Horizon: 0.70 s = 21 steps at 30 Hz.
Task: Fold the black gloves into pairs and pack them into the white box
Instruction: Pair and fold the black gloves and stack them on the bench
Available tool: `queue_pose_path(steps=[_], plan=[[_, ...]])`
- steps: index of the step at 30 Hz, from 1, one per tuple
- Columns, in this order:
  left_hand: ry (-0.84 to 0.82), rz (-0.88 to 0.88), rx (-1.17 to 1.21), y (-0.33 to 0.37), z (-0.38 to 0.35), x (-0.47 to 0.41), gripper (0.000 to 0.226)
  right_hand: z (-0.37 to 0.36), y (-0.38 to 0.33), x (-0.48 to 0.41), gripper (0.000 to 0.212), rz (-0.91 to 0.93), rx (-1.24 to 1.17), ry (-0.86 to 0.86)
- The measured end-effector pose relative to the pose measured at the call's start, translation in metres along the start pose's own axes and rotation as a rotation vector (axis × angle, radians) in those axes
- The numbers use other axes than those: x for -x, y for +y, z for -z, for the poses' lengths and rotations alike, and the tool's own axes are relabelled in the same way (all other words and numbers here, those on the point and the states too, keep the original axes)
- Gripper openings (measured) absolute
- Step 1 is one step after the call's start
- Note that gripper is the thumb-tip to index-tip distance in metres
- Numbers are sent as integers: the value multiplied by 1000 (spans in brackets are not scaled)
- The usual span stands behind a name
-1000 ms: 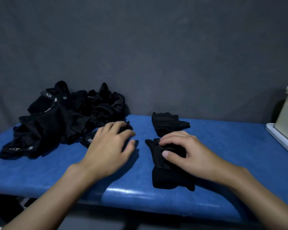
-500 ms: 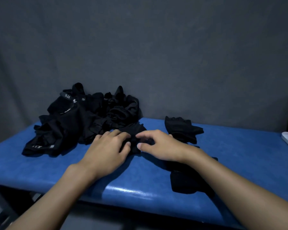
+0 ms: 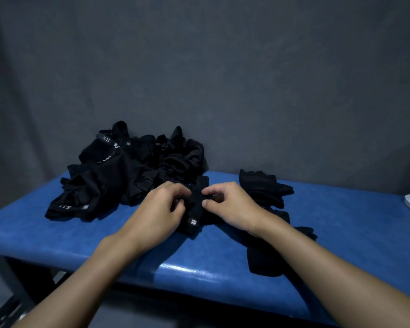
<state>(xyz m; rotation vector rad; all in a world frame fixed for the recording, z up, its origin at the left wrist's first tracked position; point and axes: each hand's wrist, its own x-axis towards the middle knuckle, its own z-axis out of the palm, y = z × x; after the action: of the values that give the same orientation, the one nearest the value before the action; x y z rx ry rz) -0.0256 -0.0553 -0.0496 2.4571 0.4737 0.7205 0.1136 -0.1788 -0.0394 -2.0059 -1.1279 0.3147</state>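
On the blue bench, left hand [image 3: 160, 213] and right hand [image 3: 231, 207] pinch one black glove [image 3: 195, 209].

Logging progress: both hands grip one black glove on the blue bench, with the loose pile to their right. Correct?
No: the head view shows the loose pile to their left. The left hand and right hand do grip one black glove on the blue bench.

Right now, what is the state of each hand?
Left hand: pinching the black fabric glove with the square logo.
Right hand: pinching the same glove.
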Motion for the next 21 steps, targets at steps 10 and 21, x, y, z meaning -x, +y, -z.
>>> queue_pose_path(steps=[10, 21], plan=[[121, 48, 250, -1, 2, -7, 25, 18, -15, 11, 24, 105, -505, 191], [67, -70, 773, 51, -9, -8, 39, 69, 14, 52, 26, 133, -532, 229]])
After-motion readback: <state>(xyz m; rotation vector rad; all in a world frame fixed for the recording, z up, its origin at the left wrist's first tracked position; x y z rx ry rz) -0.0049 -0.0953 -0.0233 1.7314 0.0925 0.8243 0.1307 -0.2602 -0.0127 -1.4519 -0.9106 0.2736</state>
